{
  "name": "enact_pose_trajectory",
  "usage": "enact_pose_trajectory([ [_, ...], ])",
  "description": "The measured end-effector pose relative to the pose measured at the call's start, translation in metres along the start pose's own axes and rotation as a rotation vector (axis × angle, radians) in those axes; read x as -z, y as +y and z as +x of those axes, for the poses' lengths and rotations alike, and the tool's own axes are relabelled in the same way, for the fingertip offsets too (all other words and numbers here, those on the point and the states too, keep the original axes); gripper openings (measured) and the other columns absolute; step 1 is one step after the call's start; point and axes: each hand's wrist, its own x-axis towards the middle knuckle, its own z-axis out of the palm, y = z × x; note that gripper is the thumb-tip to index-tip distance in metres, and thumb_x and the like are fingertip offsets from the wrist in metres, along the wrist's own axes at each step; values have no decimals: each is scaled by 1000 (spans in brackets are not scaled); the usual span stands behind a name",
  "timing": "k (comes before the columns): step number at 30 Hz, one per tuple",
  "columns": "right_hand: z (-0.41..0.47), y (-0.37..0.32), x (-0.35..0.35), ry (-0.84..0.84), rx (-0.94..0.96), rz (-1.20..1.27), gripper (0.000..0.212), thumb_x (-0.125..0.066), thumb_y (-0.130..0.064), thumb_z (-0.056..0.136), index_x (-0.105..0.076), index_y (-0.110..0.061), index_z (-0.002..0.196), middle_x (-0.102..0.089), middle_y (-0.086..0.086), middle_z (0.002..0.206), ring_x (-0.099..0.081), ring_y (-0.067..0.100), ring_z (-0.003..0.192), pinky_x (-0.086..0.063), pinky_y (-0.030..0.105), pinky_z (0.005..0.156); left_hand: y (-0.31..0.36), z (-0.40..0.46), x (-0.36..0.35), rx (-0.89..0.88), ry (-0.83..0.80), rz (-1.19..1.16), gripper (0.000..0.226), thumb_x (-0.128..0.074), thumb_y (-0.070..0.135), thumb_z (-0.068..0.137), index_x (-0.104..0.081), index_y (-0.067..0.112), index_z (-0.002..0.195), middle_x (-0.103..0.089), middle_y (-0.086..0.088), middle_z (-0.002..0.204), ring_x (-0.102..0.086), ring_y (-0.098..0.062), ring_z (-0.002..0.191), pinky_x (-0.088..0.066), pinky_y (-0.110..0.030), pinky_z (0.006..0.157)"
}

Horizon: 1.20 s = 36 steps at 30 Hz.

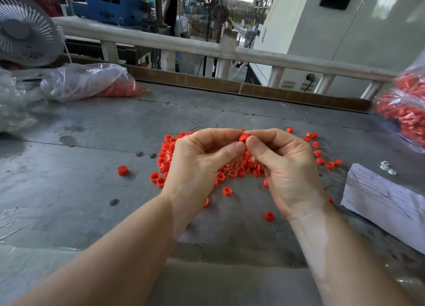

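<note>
A small red plastic cap (243, 137) is held up between both hands above the grey metal table (92, 144). My left hand (197, 165) pinches it from the left with thumb and forefinger. My right hand (285, 167) pinches it from the right, fingers curled. Beneath the hands lies a heap of several red caps (241, 167) mixed with thin metal wires, partly hidden by my palms. Loose caps lie scattered around, one alone at the left (122, 170).
A clear bag with red caps (92, 82) lies at the back left, another bag of red parts (404, 112) at the right edge. A handwritten paper sheet (386, 202) and small white parts (387, 167) sit at the right. A fan (25, 29) and a white railing (195, 45) stand behind.
</note>
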Motion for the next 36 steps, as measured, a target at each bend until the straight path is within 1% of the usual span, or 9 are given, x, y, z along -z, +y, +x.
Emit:
enact_pose_trajectory([
  [3, 0, 1, 1, 9, 25, -91, 4, -73, -18, 68, -74, -21, 70, -71, -4, 71, -66, 7, 73, -50, 18, 71, 0, 0, -1, -1, 7, 34, 15, -69, 2, 69, -69, 5, 83, -73, 2, 72, -67, -4, 68, -51, -14, 64],
  [7, 0, 0, 1, 25, 43, -193, 9, -70, -17, 71, -74, -25, 68, -69, -5, 67, -63, 5, 69, -49, 17, 69, -1, -1, 0, -21, 17, 99, 12, -68, -2, 74, -69, 7, 83, -72, 4, 70, -66, -3, 67, -50, -13, 64],
  [12, -1, -2, -2, 60, -110, -61, 8, -73, -24, 70, -71, -20, 63, -61, -8, 59, -51, 3, 56, -43, 14, 56, 0, -1, -1, -4, 2, 93, 19, -70, 11, 70, -70, 7, 88, -74, 0, 77, -68, -7, 74, -52, -16, 69],
  [15, 0, -5, -2, 80, -215, 87, 10, -66, -24, 67, -69, -16, 61, -64, -5, 59, -54, 2, 51, -43, 14, 49, -1, -2, -1, 26, -44, 85, 20, -67, 2, 76, -69, 6, 96, -74, -5, 86, -69, -13, 82, -54, -20, 76],
  [17, 0, -6, -3, 60, -268, 159, 14, -63, -22, 69, -69, -14, 60, -65, -2, 57, -55, 3, 47, -43, 14, 45, -1, -2, -1, 33, -50, 79, 24, -68, 9, 72, -69, 9, 96, -73, -5, 84, -68, -15, 81, -55, -23, 76],
  [20, -1, -7, -6, -6, -305, 181, 21, -59, -23, 73, -72, -14, 59, -67, -3, 57, -57, 1, 47, -42, 12, 45, 1, -2, -1, 33, -44, 83, 28, -69, 17, 68, -71, 12, 95, -72, -9, 84, -67, -19, 80, -57, -28, 78],
  [24, -1, -8, -6, -18, -314, 200, 20, -60, -24, 73, -73, -17, 59, -67, -5, 56, -60, 0, 49, -44, 11, 47, 3, -2, -2, 23, -37, 114, 29, -70, 21, 67, -72, 10, 93, -71, -6, 81, -65, -13, 76, -54, -21, 71],
  [32, 1, -2, -2, 1, -303, 113, 18, -67, -35, 67, -74, -19, 63, -58, -6, 51, -49, 2, 46, -38, 14, 47, 1, -2, -1, 51, -38, 87, 28, -70, 26, 66, -73, 13, 91, -73, -10, 89, -68, -19, 85, -56, -29, 82],
  [36, 1, -1, -1, -11, -279, 101, 19, -66, -34, 70, -73, -19, 63, -57, -7, 52, -49, 3, 47, -38, 17, 48, 1, -2, -2, 68, -46, 57, 28, -70, 27, 66, -73, 14, 90, -73, -3, 85, -67, -12, 81, -54, -22, 77],
])
